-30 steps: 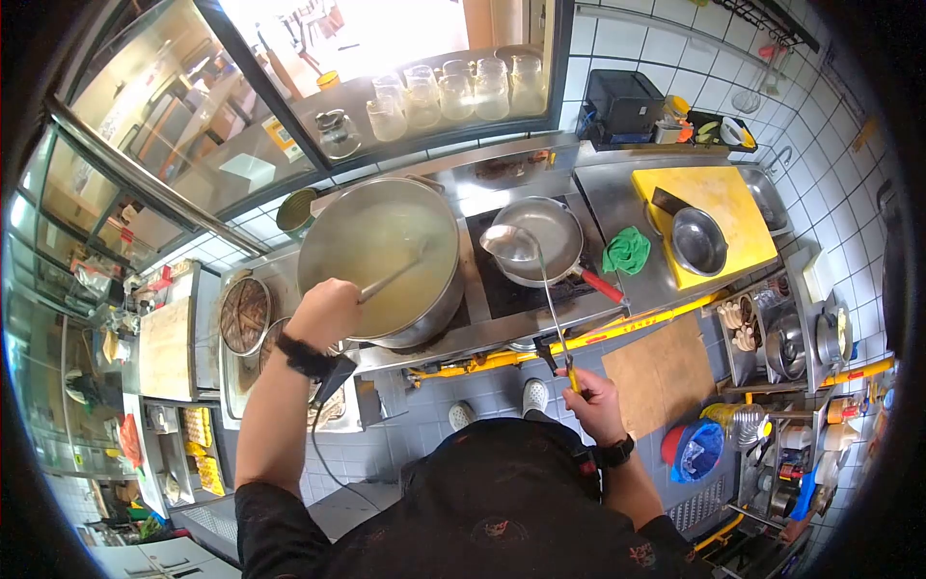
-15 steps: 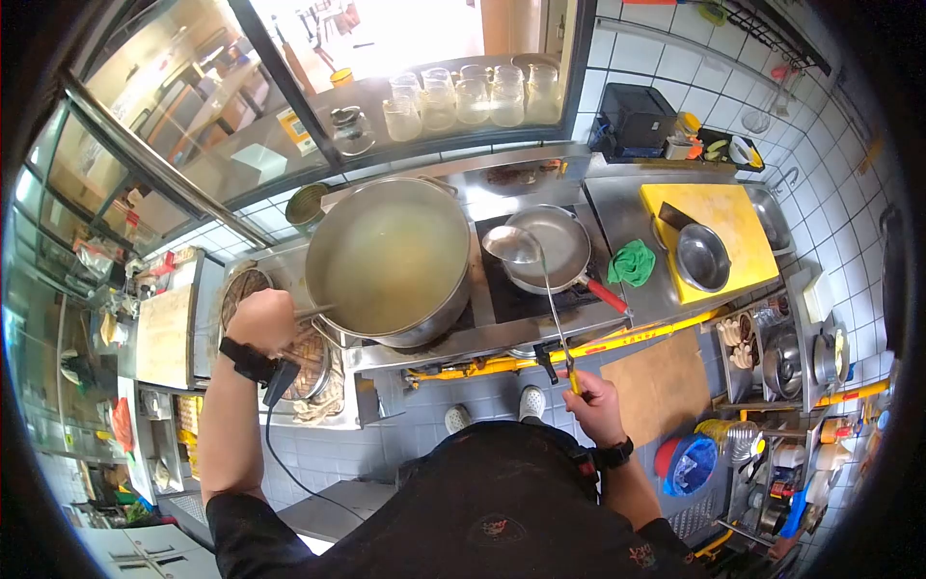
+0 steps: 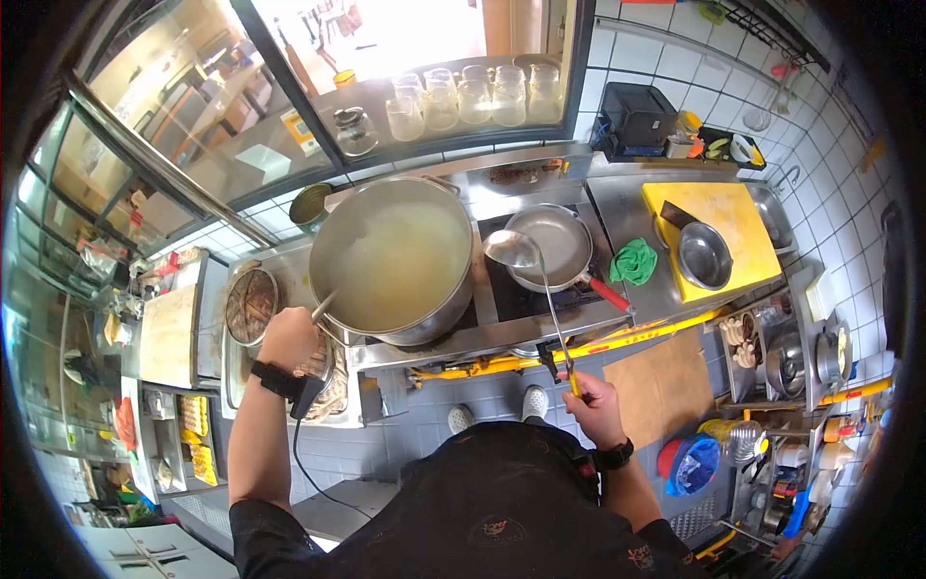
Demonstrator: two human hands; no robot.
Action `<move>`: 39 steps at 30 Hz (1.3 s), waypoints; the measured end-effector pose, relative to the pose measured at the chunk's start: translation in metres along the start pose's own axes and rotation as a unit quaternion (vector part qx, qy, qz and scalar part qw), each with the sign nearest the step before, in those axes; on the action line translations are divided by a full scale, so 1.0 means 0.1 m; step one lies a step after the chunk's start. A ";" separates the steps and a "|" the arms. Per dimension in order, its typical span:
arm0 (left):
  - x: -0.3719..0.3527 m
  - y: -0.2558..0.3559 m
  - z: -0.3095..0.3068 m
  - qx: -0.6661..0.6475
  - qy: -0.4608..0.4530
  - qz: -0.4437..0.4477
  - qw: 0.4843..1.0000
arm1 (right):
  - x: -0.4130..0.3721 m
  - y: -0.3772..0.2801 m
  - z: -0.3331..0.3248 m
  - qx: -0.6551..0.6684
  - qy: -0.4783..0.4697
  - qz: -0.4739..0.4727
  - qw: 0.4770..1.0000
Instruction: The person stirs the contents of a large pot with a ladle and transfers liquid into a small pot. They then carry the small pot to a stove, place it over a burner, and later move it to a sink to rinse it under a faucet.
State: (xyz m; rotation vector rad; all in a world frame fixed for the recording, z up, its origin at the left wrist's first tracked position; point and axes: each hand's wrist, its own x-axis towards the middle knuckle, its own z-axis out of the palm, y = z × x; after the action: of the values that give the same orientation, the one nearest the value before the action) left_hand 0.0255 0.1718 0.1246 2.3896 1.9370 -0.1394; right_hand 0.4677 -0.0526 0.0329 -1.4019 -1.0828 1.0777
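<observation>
White tiles [image 3: 632, 48] back the steel worktop [image 3: 617, 207], right of the large pot [image 3: 446, 317]; since 0.5 s ago the left hand [image 3: 289, 338] has come in from beyond the pot to its near-left rim, grip wrapped round 1 handle [image 3: 325, 306] angled into the cloudy liquid [image 3: 405, 251], suggesting stirring continues; the right hand [image 3: 595, 413] has barely moved, grip clenched on 1 ladle [image 3: 511, 249], its bowl above the pan [image 3: 564, 246] right of the pot.

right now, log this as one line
left hand: gripping utensil at stockpot rim | right hand: holding ladle | ladle bowl: over left edge of frying pan
</observation>
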 end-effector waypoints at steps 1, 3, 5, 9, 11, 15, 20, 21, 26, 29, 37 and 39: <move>0.00 0.02 -0.03 0.001 0.000 0.001 1.000 | -0.01 0.01 0.00 0.000 0.002 0.008 1.000; -0.04 0.10 -0.12 -0.007 -0.028 -0.002 1.000 | -0.02 0.01 0.00 0.004 0.005 0.007 1.000; -0.09 0.13 -0.18 -0.018 -0.039 -0.001 0.999 | -0.03 0.01 0.00 0.009 0.007 0.006 1.000; -0.14 0.12 -0.16 -0.068 -0.077 0.007 0.995 | -0.03 0.01 -0.02 0.009 0.006 0.005 1.000; -0.14 0.18 -0.17 -0.089 -0.090 0.013 0.992 | -0.03 0.00 -0.02 0.006 0.004 0.008 1.000; -0.16 0.52 -0.34 -0.162 -0.158 0.013 0.974 | -0.01 0.05 -0.03 0.026 -0.004 0.007 1.000; -0.09 0.58 -0.08 -0.273 -0.174 -0.015 0.946 | 0.02 0.02 -0.08 -0.003 -0.020 -0.004 1.000; -0.08 0.58 -0.08 -0.317 -0.206 -0.038 0.925 | 0.02 0.05 -0.11 -0.011 -0.025 0.018 0.999; -0.25 0.48 0.01 -0.491 -0.263 -0.135 0.820 | 0.12 0.16 -0.10 -0.074 -0.025 -0.029 0.997; -0.43 0.33 0.14 -0.618 -0.250 -0.191 0.721 | 0.19 0.14 -0.07 -0.104 -0.011 -0.017 0.994; -0.87 0.27 0.58 -0.733 -0.174 -0.183 0.631 | 0.38 -0.01 0.18 -0.086 0.002 0.001 0.996; -0.97 0.31 0.62 -0.742 -0.162 -0.190 0.622 | 0.45 -0.03 0.23 -0.101 -0.003 0.000 0.995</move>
State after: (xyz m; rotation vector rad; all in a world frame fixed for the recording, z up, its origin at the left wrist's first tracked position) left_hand 0.0342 0.0649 0.0729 0.7444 1.2701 0.6866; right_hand 0.4538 -0.0042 0.0311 -1.5577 -1.2242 0.9933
